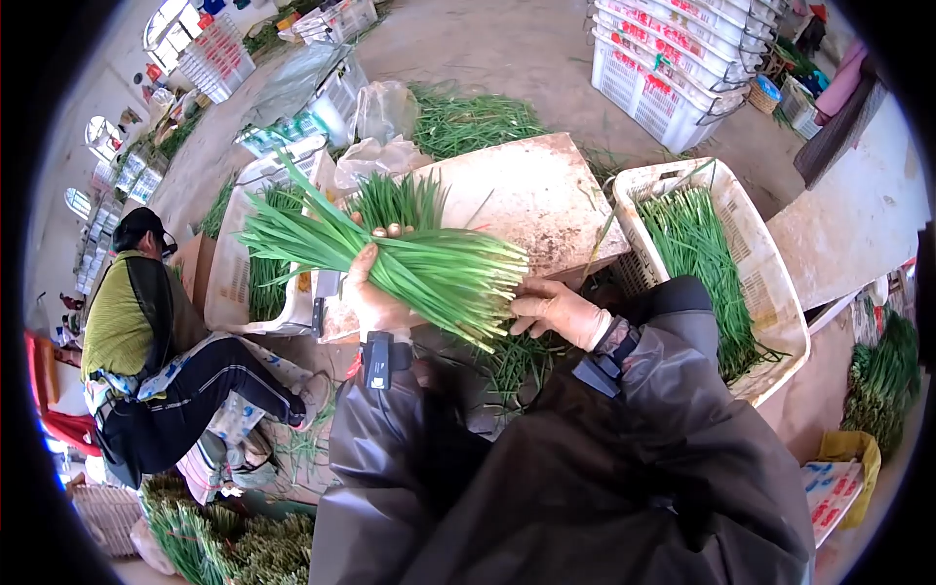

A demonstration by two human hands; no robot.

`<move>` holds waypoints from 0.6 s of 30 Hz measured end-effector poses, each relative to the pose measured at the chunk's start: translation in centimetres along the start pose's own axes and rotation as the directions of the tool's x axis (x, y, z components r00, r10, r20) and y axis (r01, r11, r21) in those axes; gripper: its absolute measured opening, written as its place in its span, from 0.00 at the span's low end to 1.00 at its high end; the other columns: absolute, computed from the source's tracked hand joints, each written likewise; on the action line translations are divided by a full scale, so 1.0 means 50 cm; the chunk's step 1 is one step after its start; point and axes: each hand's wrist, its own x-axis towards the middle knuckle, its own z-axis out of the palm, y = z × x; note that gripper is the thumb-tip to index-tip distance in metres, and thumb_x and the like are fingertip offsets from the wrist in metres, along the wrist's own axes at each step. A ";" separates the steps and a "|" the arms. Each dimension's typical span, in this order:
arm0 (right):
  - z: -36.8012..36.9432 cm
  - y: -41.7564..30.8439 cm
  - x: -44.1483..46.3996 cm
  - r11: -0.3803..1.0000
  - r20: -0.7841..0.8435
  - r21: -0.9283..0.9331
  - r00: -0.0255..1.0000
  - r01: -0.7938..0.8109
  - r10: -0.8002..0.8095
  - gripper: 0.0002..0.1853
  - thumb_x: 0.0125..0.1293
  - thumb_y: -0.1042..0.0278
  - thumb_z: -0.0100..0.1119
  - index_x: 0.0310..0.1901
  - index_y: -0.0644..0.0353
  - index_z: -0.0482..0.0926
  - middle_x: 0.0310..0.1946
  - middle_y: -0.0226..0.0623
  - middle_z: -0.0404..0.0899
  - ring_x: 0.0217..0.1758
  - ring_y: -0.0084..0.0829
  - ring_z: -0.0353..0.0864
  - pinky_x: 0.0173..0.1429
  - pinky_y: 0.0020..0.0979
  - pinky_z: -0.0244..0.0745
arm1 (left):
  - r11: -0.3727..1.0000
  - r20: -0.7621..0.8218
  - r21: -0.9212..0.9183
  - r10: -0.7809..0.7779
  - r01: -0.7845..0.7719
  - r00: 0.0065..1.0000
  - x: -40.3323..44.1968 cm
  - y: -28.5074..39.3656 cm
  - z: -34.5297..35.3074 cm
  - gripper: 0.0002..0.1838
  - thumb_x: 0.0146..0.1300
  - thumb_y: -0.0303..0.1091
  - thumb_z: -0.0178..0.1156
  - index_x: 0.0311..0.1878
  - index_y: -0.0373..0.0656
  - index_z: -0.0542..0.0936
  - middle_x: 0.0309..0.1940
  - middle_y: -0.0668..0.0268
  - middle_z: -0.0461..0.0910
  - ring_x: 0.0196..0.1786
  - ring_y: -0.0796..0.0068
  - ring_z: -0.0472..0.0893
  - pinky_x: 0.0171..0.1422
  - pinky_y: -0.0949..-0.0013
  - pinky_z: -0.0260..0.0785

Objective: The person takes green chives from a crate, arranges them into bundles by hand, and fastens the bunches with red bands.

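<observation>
A large bundle of long green leafy stalks (429,268) lies across my left hand (370,288), whose gloved fingers are wrapped round its middle. The leaf tips point to the upper left and the pale cut ends to the right. My right hand (561,312), also gloved, is at the cut ends with its fingers bent against them. Under and behind the bundle is a dirty white board (546,195), with more green stalks (395,203) on it. Near my left hand lies a blade with a dark handle (319,314).
A white crate (785,302) of stalks stands at the right, another crate (229,283) at the left. Beyond are loose greens (478,122) and stacked white crates (643,88). A person (146,341) sits at the left, hands hidden.
</observation>
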 end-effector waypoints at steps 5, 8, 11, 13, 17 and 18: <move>0.027 0.023 0.021 0.989 0.021 0.134 0.998 -0.067 0.065 0.24 0.71 0.47 0.69 0.61 0.53 0.82 0.49 0.25 0.87 0.41 0.22 0.85 0.45 0.26 0.75 | 0.999 0.029 0.052 0.004 -0.005 1.000 -0.005 -0.001 0.018 0.31 0.63 0.25 0.64 0.70 0.47 0.73 0.44 0.63 0.80 0.56 0.59 0.80 0.73 0.46 0.70; 0.046 0.042 0.031 0.956 0.004 0.272 0.994 -0.107 0.110 0.24 0.69 0.47 0.72 0.61 0.50 0.83 0.50 0.23 0.87 0.42 0.21 0.83 0.47 0.27 0.76 | 0.994 0.027 0.076 -0.082 0.080 0.996 0.002 0.000 -0.010 0.28 0.62 0.27 0.65 0.67 0.46 0.75 0.45 0.63 0.80 0.57 0.56 0.80 0.73 0.44 0.70; 0.058 0.053 0.039 0.907 -0.027 0.401 0.988 -0.127 0.151 0.21 0.69 0.49 0.72 0.59 0.47 0.84 0.49 0.22 0.87 0.43 0.22 0.83 0.49 0.30 0.77 | 0.988 0.062 0.103 -0.125 0.119 0.990 0.005 -0.005 -0.039 0.24 0.62 0.28 0.66 0.62 0.45 0.77 0.46 0.62 0.81 0.60 0.54 0.79 0.75 0.42 0.69; 0.060 0.054 0.041 0.929 -0.059 0.355 0.989 -0.108 0.138 0.19 0.69 0.51 0.72 0.57 0.48 0.85 0.48 0.22 0.87 0.44 0.22 0.83 0.49 0.30 0.78 | 0.988 0.077 0.123 -0.104 0.094 0.992 -0.002 -0.005 -0.018 0.20 0.62 0.30 0.67 0.58 0.44 0.79 0.48 0.61 0.81 0.61 0.53 0.78 0.75 0.42 0.68; 0.058 0.060 0.045 0.928 -0.105 0.371 0.991 -0.038 0.083 0.17 0.69 0.56 0.73 0.56 0.49 0.86 0.47 0.22 0.88 0.44 0.21 0.84 0.48 0.29 0.80 | 0.986 0.084 0.141 -0.096 0.084 0.992 -0.009 -0.005 -0.014 0.17 0.62 0.31 0.68 0.54 0.42 0.80 0.49 0.59 0.82 0.63 0.52 0.78 0.76 0.42 0.67; 0.057 0.059 0.045 0.927 -0.107 0.373 0.991 -0.034 0.080 0.17 0.69 0.57 0.73 0.56 0.50 0.86 0.47 0.23 0.88 0.44 0.21 0.85 0.48 0.29 0.80 | 0.984 0.089 0.143 -0.116 0.102 0.989 -0.005 -0.003 -0.022 0.17 0.62 0.31 0.68 0.54 0.42 0.80 0.49 0.59 0.82 0.63 0.52 0.78 0.76 0.42 0.67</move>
